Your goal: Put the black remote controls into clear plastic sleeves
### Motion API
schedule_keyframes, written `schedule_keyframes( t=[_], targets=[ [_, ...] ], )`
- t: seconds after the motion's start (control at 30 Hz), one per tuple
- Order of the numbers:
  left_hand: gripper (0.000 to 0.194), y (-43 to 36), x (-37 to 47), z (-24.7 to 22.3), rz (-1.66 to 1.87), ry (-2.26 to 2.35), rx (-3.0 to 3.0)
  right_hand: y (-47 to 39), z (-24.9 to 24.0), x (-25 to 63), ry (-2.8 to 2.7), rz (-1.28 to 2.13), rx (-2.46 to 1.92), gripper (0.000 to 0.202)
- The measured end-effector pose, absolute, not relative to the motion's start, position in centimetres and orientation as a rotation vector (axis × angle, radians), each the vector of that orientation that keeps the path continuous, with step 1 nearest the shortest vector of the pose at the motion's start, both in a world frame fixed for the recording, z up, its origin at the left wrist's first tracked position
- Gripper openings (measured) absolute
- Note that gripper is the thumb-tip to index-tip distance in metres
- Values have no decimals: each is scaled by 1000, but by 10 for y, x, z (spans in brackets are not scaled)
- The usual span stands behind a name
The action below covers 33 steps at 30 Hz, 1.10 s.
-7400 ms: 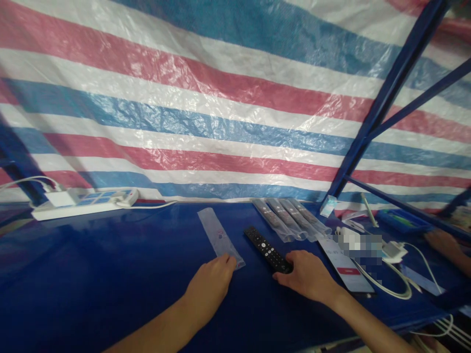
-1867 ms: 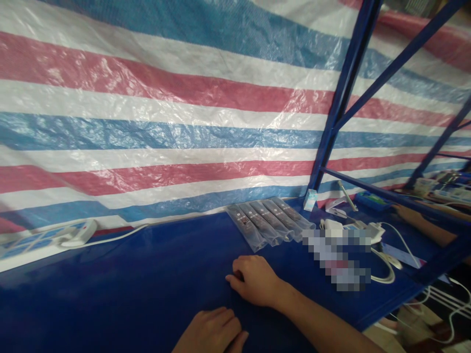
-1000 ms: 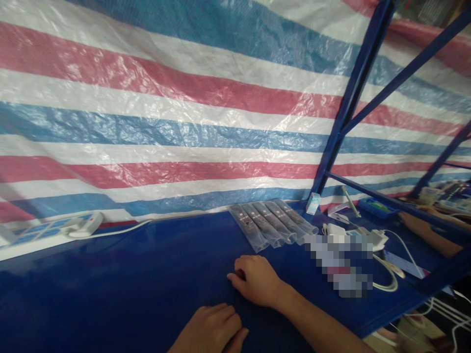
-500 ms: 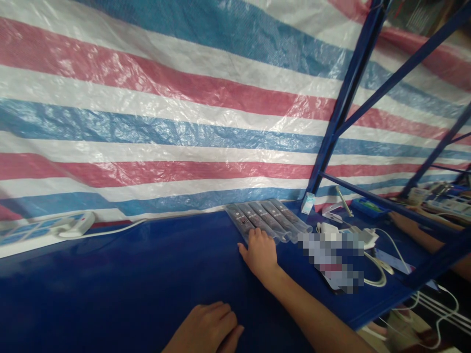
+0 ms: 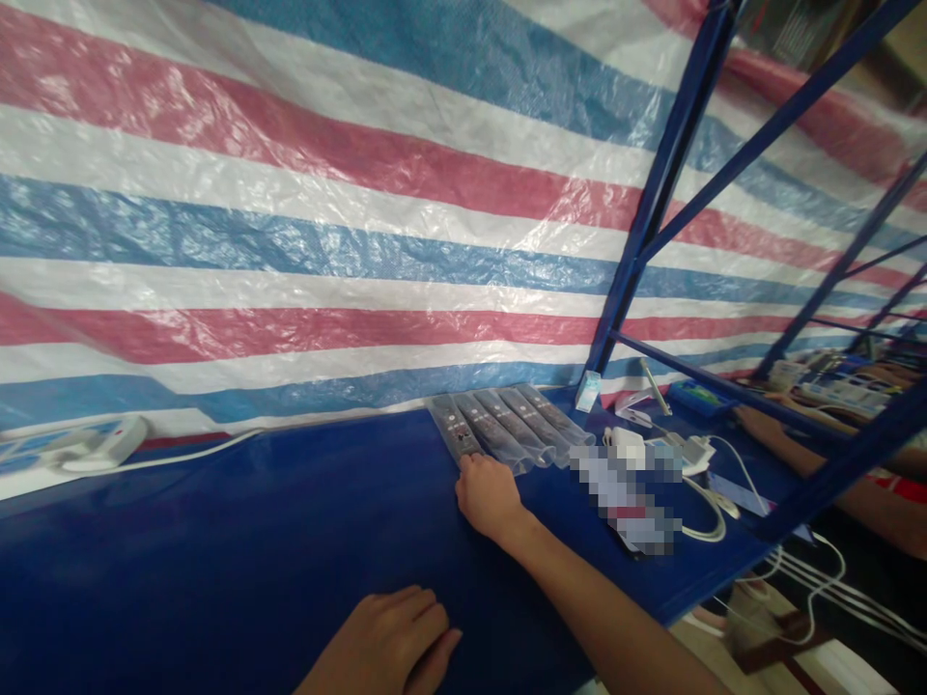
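Several clear plastic sleeves with dark printed contents point(image 5: 499, 422) lie side by side on the blue table point(image 5: 238, 541), near its back edge. My right hand point(image 5: 489, 494) is at the near end of the leftmost sleeve, its fingers closed on that end. Lower down, my left hand point(image 5: 402, 632) rests over the table near its front, fingers curled together; whether anything is under them is hidden.
A power strip point(image 5: 94, 449) with a white cable sits at the left. Right of the sleeves are a blurred-out phone-like item point(image 5: 630, 507), white chargers point(image 5: 627, 446), cables and a small box point(image 5: 588, 390). A blue metal frame point(image 5: 644, 222) rises behind; another person's arm point(image 5: 778, 436) reaches in.
My right hand has shifted left to the leftmost sleeve, and its spread fingers have drawn together. The view has turned slightly to the right. My left hand looks much the same.
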<state>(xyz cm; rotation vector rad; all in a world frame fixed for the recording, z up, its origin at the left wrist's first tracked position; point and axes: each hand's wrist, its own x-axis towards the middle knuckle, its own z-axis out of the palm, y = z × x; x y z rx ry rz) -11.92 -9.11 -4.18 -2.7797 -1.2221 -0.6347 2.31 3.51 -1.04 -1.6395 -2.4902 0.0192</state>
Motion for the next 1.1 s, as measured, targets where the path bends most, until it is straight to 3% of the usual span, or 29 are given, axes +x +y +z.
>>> schedule_keyframes(
  t=[0.43,0.7,0.87,1.1],
  targets=[
    [29,-81,-130,-31,-650,-1536,-2712,12,-7,35,-2708,146,-1249,21],
    [30,-41,-174,-27,-1061,-1990,-2124,2,-5,38,-2805,329,-946,14],
    [41,3,-215,-23,-1024,-2267,-1938,2,-10,37,-2795,439,-847,13],
    [31,34,-224,-23,-965,-2409,-2014,-1,-7,35,-2695,547,-946,28]
  ],
)
